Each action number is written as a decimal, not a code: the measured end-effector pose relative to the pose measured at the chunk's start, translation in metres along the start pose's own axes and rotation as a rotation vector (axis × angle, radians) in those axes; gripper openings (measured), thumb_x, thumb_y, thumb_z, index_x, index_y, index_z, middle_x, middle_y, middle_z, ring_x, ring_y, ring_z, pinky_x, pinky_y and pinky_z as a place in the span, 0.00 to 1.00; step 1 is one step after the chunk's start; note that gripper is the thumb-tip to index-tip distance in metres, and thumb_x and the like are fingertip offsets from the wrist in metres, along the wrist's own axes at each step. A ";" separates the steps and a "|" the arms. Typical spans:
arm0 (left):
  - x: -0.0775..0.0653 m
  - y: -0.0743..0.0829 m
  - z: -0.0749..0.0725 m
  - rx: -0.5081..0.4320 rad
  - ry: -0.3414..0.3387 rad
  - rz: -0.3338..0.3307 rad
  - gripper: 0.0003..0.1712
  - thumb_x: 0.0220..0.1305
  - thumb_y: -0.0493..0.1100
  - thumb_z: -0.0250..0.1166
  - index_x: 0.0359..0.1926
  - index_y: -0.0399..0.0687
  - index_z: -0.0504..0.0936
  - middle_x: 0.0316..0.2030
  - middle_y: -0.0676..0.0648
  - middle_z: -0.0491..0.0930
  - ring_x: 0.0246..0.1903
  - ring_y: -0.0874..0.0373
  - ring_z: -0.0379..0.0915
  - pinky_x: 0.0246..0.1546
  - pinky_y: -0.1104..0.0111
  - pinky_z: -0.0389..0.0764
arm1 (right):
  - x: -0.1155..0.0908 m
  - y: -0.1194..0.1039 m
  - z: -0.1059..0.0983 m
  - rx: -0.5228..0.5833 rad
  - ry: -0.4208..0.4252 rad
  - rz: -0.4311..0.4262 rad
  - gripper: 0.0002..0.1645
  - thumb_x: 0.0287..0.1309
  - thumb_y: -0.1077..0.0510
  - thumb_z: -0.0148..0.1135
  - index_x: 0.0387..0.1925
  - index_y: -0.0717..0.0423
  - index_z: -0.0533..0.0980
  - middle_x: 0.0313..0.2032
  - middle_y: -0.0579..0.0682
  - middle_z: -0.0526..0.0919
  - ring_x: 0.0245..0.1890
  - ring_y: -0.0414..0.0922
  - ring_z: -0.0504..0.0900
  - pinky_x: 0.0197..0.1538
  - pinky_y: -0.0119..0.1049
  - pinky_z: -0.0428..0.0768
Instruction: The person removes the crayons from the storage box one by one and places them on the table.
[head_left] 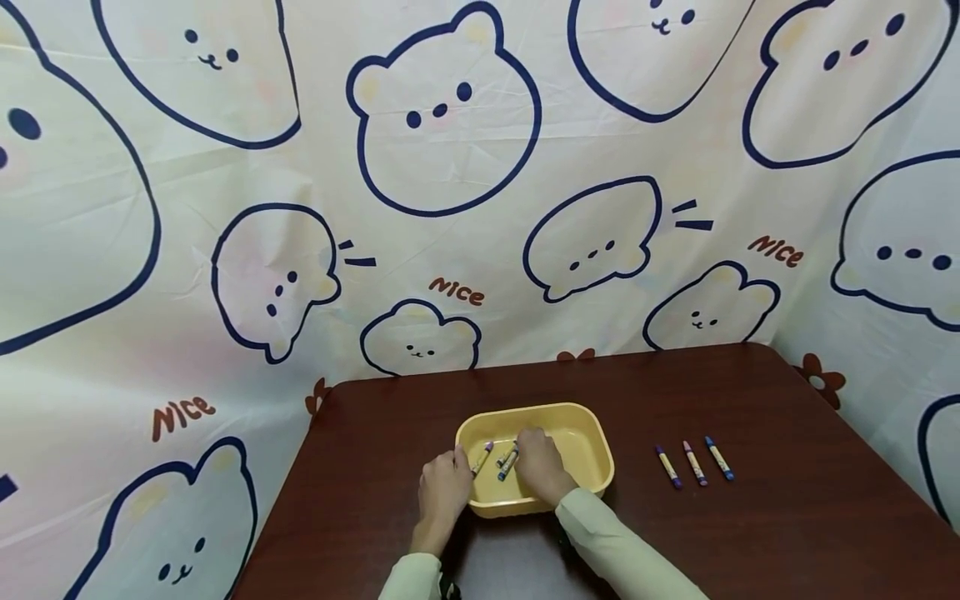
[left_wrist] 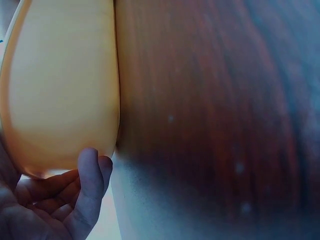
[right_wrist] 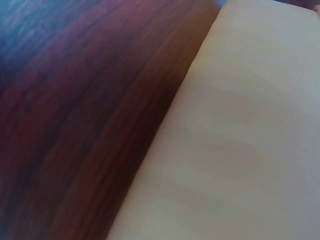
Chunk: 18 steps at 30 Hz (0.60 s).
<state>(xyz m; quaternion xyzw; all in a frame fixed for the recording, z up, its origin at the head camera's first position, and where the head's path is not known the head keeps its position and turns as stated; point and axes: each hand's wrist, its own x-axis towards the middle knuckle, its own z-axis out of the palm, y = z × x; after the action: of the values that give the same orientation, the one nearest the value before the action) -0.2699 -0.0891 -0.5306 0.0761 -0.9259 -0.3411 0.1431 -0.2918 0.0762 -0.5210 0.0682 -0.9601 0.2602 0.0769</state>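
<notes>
A yellow plastic basin (head_left: 592, 479) stands on the table, with several crayons inside, among them a purple-tipped crayon (head_left: 482, 458) and a dark-tipped crayon (head_left: 507, 463). My left hand (head_left: 444, 492) grips the basin's left end at the rim; in the left wrist view, this hand (left_wrist: 65, 200) has its fingers bent against the basin's end wall (left_wrist: 60, 90). Inside the basin, my right hand (head_left: 542, 467) reaches down beside the crayons. Its fingertips are hidden behind the hand, so whether it pinches a crayon is unclear. The right wrist view shows only the basin's outer wall (right_wrist: 225, 140) and tabletop.
Right of the basin, a purple crayon (head_left: 667, 467), a pink crayon (head_left: 694, 463) and a blue crayon (head_left: 719, 458) lie side by side on the dark wooden table (head_left: 810, 500). A cloth printed with bears (head_left: 450, 167) hangs behind the table.
</notes>
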 end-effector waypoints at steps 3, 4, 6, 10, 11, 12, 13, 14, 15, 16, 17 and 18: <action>-0.002 0.000 0.001 -0.003 -0.001 0.002 0.24 0.75 0.48 0.54 0.20 0.46 0.76 0.26 0.41 0.81 0.32 0.39 0.82 0.31 0.48 0.77 | -0.002 0.005 0.000 0.090 -0.032 0.019 0.24 0.45 0.78 0.59 0.13 0.52 0.61 0.16 0.45 0.57 0.16 0.40 0.57 0.19 0.34 0.59; -0.001 0.000 0.001 -0.004 -0.002 0.003 0.24 0.75 0.48 0.54 0.19 0.46 0.76 0.26 0.41 0.82 0.32 0.39 0.82 0.31 0.48 0.77 | -0.003 0.006 -0.001 0.122 -0.040 0.025 0.27 0.44 0.78 0.59 0.12 0.50 0.58 0.15 0.43 0.53 0.15 0.39 0.53 0.18 0.33 0.56; -0.001 0.000 0.001 0.002 0.000 0.008 0.24 0.76 0.48 0.54 0.19 0.46 0.76 0.27 0.40 0.82 0.33 0.38 0.83 0.31 0.48 0.77 | -0.003 0.008 -0.003 0.187 -0.052 0.036 0.31 0.43 0.78 0.57 0.11 0.46 0.52 0.14 0.40 0.47 0.14 0.37 0.46 0.18 0.31 0.50; 0.002 0.000 0.000 0.016 0.002 0.011 0.25 0.76 0.49 0.53 0.20 0.46 0.76 0.26 0.40 0.81 0.32 0.39 0.82 0.32 0.48 0.77 | -0.002 0.008 -0.010 0.264 -0.067 0.066 0.31 0.41 0.76 0.59 0.09 0.44 0.52 0.11 0.38 0.47 0.12 0.35 0.46 0.17 0.29 0.49; 0.002 0.000 0.000 0.019 0.003 0.009 0.25 0.76 0.49 0.53 0.20 0.46 0.77 0.26 0.40 0.81 0.33 0.39 0.82 0.32 0.47 0.77 | -0.001 0.008 -0.012 0.278 -0.065 0.074 0.30 0.41 0.75 0.60 0.09 0.45 0.54 0.11 0.38 0.49 0.11 0.35 0.48 0.16 0.29 0.49; 0.002 0.000 0.000 0.021 -0.001 0.007 0.25 0.76 0.50 0.53 0.20 0.46 0.77 0.25 0.40 0.81 0.32 0.39 0.82 0.32 0.47 0.77 | 0.000 0.008 -0.014 0.286 -0.063 0.084 0.28 0.42 0.74 0.61 0.10 0.46 0.57 0.10 0.38 0.52 0.10 0.34 0.51 0.16 0.28 0.51; 0.002 -0.001 0.000 0.020 -0.005 0.005 0.25 0.76 0.50 0.52 0.20 0.46 0.77 0.26 0.40 0.81 0.33 0.39 0.82 0.33 0.46 0.77 | 0.000 0.008 -0.017 0.299 -0.064 0.100 0.25 0.43 0.74 0.62 0.10 0.48 0.60 0.10 0.39 0.56 0.10 0.34 0.54 0.16 0.27 0.54; 0.002 -0.001 0.000 0.021 -0.007 0.009 0.25 0.76 0.50 0.52 0.21 0.46 0.77 0.26 0.40 0.82 0.33 0.38 0.82 0.32 0.46 0.77 | 0.000 0.008 -0.020 0.315 -0.063 0.117 0.20 0.44 0.73 0.63 0.12 0.51 0.66 0.11 0.39 0.61 0.09 0.34 0.58 0.15 0.27 0.58; 0.002 -0.001 0.001 0.019 -0.011 0.006 0.25 0.76 0.50 0.52 0.21 0.46 0.77 0.27 0.40 0.82 0.34 0.38 0.82 0.33 0.46 0.77 | 0.001 0.009 -0.025 0.329 -0.060 0.128 0.14 0.45 0.72 0.64 0.15 0.55 0.72 0.12 0.40 0.66 0.10 0.34 0.62 0.15 0.27 0.61; 0.002 0.000 0.001 0.017 -0.014 0.006 0.25 0.76 0.50 0.52 0.21 0.46 0.78 0.27 0.39 0.82 0.34 0.37 0.82 0.33 0.45 0.77 | 0.001 0.010 -0.029 0.342 -0.058 0.141 0.08 0.47 0.72 0.64 0.20 0.59 0.76 0.14 0.42 0.70 0.10 0.35 0.65 0.16 0.27 0.64; 0.002 0.000 0.001 0.017 -0.015 0.007 0.25 0.76 0.50 0.52 0.21 0.46 0.78 0.28 0.39 0.83 0.34 0.36 0.83 0.33 0.45 0.77 | 0.000 0.010 -0.034 0.352 -0.055 0.148 0.04 0.48 0.71 0.64 0.26 0.62 0.80 0.15 0.44 0.73 0.10 0.35 0.67 0.17 0.28 0.67; 0.001 0.000 0.002 0.018 -0.018 0.010 0.25 0.76 0.50 0.52 0.21 0.45 0.78 0.28 0.38 0.83 0.35 0.36 0.83 0.33 0.46 0.77 | 0.000 0.012 -0.040 0.370 -0.060 0.159 0.07 0.49 0.70 0.64 0.33 0.64 0.82 0.15 0.45 0.75 0.11 0.36 0.69 0.19 0.29 0.69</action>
<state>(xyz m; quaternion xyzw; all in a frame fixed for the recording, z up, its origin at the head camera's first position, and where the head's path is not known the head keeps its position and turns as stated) -0.2717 -0.0884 -0.5316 0.0699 -0.9306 -0.3325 0.1359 -0.2892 0.1064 -0.4929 0.0128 -0.9002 0.4351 0.0139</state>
